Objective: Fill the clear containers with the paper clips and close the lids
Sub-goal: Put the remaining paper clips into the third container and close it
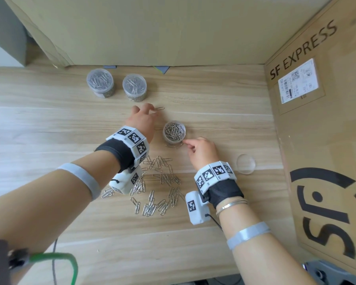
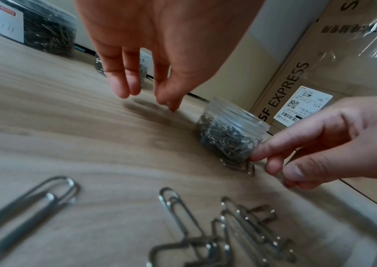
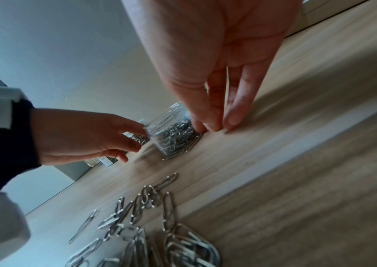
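Observation:
An open clear container [image 1: 174, 132] [image 2: 228, 137] [image 3: 171, 137], nearly full of paper clips, stands mid-table. My right hand [image 1: 186, 143] [image 3: 215, 126] [image 2: 269, 166] is at its near base, with fingertips drawn together on a paper clip [image 2: 251, 168] lying against the container. My left hand [image 1: 150, 111] [image 2: 151, 97] reaches past the container's left side, fingers straight down, tips at a single clip [image 1: 160, 109] on the table. A loose pile of paper clips [image 1: 156, 186] [image 3: 155, 225] lies near me. The clear lid [image 1: 246, 163] lies to the right.
Two lidded containers [image 1: 100, 83] [image 1: 134, 87] full of clips stand at the back left. A large SF Express cardboard box [image 1: 317, 120] walls the right side and another cardboard sheet [image 1: 152, 27] closes the back. A green cable [image 1: 56, 262] hangs at the near left.

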